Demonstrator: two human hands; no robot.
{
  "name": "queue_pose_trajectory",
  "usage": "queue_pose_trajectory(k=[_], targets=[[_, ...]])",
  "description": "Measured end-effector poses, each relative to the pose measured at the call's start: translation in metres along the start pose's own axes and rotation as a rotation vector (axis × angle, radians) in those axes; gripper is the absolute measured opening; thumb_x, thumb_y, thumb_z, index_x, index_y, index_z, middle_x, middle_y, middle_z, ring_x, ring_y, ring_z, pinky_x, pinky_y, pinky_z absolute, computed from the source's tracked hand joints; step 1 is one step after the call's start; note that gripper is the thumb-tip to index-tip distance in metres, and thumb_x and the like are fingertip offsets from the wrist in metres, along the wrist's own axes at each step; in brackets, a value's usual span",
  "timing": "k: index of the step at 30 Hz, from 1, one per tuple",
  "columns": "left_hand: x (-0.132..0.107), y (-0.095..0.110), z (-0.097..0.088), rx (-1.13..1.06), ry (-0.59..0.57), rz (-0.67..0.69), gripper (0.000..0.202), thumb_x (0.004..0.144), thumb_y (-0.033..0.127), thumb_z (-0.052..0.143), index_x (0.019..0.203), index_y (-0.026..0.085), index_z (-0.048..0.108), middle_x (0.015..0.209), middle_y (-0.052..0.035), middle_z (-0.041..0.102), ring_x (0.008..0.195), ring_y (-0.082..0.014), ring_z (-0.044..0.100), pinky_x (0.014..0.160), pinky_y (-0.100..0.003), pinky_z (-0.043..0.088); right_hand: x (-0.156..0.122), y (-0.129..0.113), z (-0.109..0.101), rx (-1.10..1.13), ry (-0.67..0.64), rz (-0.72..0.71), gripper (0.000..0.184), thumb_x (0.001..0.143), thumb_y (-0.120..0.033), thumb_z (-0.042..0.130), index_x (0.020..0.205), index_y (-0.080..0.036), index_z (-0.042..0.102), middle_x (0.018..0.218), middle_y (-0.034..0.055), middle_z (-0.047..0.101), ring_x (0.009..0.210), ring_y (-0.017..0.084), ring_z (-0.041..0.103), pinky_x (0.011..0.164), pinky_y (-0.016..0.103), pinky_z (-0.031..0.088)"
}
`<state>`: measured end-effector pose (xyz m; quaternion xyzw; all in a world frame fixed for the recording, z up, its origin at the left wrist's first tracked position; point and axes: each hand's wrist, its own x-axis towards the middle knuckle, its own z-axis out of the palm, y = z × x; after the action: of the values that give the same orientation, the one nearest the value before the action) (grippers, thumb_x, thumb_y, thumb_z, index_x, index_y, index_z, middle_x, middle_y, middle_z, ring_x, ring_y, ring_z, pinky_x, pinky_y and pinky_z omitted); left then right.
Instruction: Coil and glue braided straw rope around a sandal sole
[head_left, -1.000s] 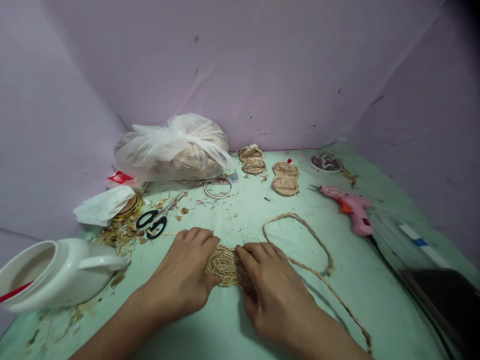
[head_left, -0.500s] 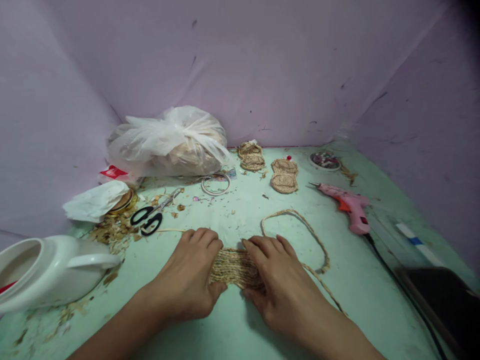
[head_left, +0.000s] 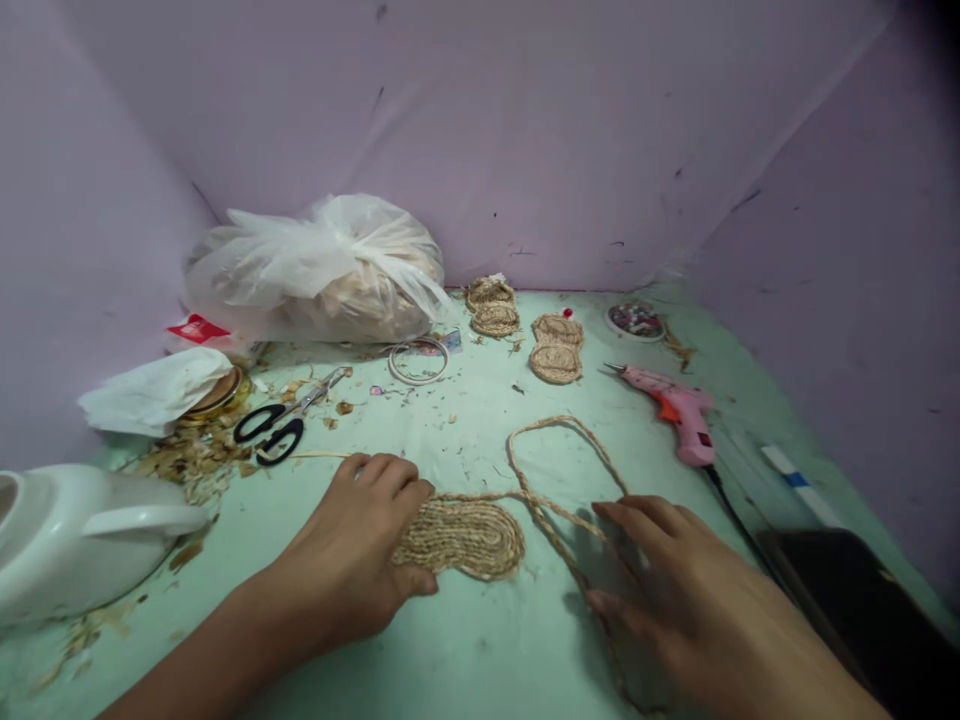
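Observation:
A coiled straw-rope sole (head_left: 469, 538) lies flat on the green table, its rounded right end uncovered. My left hand (head_left: 360, 550) grips its left end, fingers along the far edge and thumb along the near edge, hiding that end. From the sole's far edge a braided straw cord (head_left: 562, 422) runs right and loops on the table. Over the cord's right side hovers my right hand (head_left: 675, 590), slightly blurred, thumb and fingers apart with a gap between them. Two smaller coiled straw pieces, one with a red bead (head_left: 556, 350) and one with white trim (head_left: 493, 307), lie farther back.
Black-handled scissors (head_left: 281, 425), a white ring (head_left: 418, 362) and straw scraps lie left of centre. A white pitcher (head_left: 105, 540) rests on its side. Behind stands a stuffed plastic bag (head_left: 322, 275). To the right are a pink glue gun (head_left: 679, 405) and a dark phone-like slab (head_left: 855, 610).
My right hand has let go of the sole's right end and moved right to the cord, uncovering that end. My left hand still holds the other end. The view has shifted slightly.

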<state>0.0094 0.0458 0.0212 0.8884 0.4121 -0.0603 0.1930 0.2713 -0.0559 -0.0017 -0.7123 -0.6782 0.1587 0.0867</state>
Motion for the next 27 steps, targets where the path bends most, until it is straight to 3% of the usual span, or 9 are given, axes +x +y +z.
queue_pose_trajectory(k=[4,7,13,17,20,23,27], targets=[[-0.001,-0.004,0.004,0.022,0.013,0.028,0.065,0.056,0.055,0.076,0.108,0.018,0.063,0.112,-0.0099,0.059,0.107,-0.0302,0.048,0.095,-0.045,0.034,-0.002,0.005,-0.004,-0.007,-0.06,-0.009,0.046,0.066,-0.034,0.073,0.11,-0.021,0.064,0.111,0.0145,0.063,0.097,0.032,0.06,0.076,0.047,0.055],[-0.003,-0.007,0.006,-0.006,0.042,0.05,0.075,0.056,0.063,0.072,0.116,0.02,0.059,0.116,-0.0098,0.057,0.109,-0.0308,0.048,0.096,-0.046,0.035,-0.001,0.001,-0.002,-0.035,-0.073,-0.016,0.043,0.067,-0.033,0.073,0.107,-0.021,0.065,0.111,0.0135,0.063,0.098,0.032,0.06,0.079,0.048,0.053],[-0.014,-0.01,-0.008,-0.122,0.049,0.032,0.073,0.063,0.058,0.069,0.125,0.025,0.051,0.132,-0.0085,0.049,0.121,-0.0316,0.042,0.101,-0.046,0.035,-0.002,-0.002,0.001,-0.076,-0.094,-0.01,0.044,0.067,-0.032,0.069,0.11,-0.021,0.064,0.114,0.0123,0.062,0.102,0.033,0.058,0.082,0.05,0.052],[-0.018,-0.005,-0.014,-0.174,0.045,-0.058,0.076,0.064,0.058,0.067,0.129,0.026,0.047,0.137,-0.0086,0.045,0.124,-0.0317,0.041,0.1,-0.045,0.038,-0.005,0.007,-0.002,-0.022,-0.057,-0.016,0.043,0.078,-0.041,0.054,0.114,-0.02,0.061,0.117,0.0127,0.061,0.102,0.03,0.06,0.079,0.043,0.055],[-0.016,0.009,-0.005,-0.098,0.058,-0.091,0.072,0.062,0.053,0.071,0.124,0.02,0.053,0.128,-0.011,0.052,0.118,-0.0327,0.044,0.1,-0.048,0.036,-0.002,0.014,-0.005,-0.027,0.028,0.115,0.047,0.085,-0.045,0.037,0.115,-0.018,0.058,0.117,0.014,0.061,0.094,0.029,0.065,0.074,0.042,0.054],[-0.012,0.022,0.007,-0.059,0.008,-0.11,0.056,0.064,0.043,0.071,0.112,0.016,0.06,0.118,-0.0126,0.056,0.111,-0.032,0.048,0.098,-0.049,0.036,0.012,0.013,-0.006,-0.114,0.012,0.313,0.048,0.087,-0.046,0.029,0.115,-0.018,0.056,0.112,0.0133,0.064,0.086,0.031,0.066,0.066,0.043,0.051],[-0.009,0.026,0.014,-0.055,-0.027,-0.135,0.041,0.067,0.037,0.068,0.103,0.017,0.062,0.108,-0.0108,0.058,0.103,-0.03,0.049,0.092,-0.048,0.037,0.042,0.004,-0.01,-0.24,-0.124,0.431,0.034,0.085,-0.045,0.041,0.097,-0.019,0.059,0.09,0.0119,0.07,0.08,0.033,0.066,0.06,0.038,0.044]])
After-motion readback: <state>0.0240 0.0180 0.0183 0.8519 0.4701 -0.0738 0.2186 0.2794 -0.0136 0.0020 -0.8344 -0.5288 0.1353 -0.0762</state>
